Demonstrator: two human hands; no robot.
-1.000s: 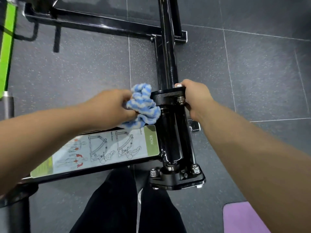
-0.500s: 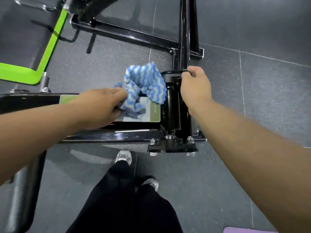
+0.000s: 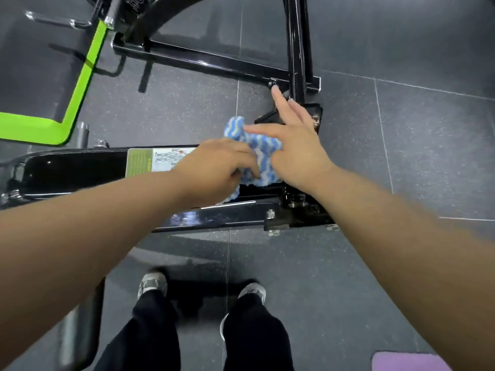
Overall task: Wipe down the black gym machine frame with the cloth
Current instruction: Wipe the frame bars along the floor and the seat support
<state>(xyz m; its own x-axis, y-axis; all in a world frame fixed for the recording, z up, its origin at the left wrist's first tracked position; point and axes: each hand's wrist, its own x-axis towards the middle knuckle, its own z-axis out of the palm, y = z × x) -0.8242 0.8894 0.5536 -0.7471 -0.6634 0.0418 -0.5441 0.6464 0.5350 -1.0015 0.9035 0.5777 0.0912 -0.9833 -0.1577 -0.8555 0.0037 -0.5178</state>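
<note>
head view, nearest first: two shoes (image 3: 151, 283) stand on the grey floor (image 3: 401, 162) at bottom centre, with a purple mat (image 3: 401, 361) in the lower right corner. above them the black frame (image 3: 75, 170) runs across the middle left and ends at a bolted foot plate (image 3: 294, 218). the left hand (image 3: 219, 167) curls its fingers round the near edge of the cloth (image 3: 261, 156), which is bunched on the frame's right end, just past the picture label (image 3: 163, 159). the right hand (image 3: 297, 145), which half a second ago gripped the top of the upright post (image 3: 298, 49), has let go and now lies spread, fingers straight, its heel against the cloth; i judge a regrip, not a wiping stroke. bare frame runs leftward, while bolts and the post crowd the right. further up, the crossbar (image 3: 214, 60) and the green bar (image 3: 88, 68) lie well apart from both hands.
</note>
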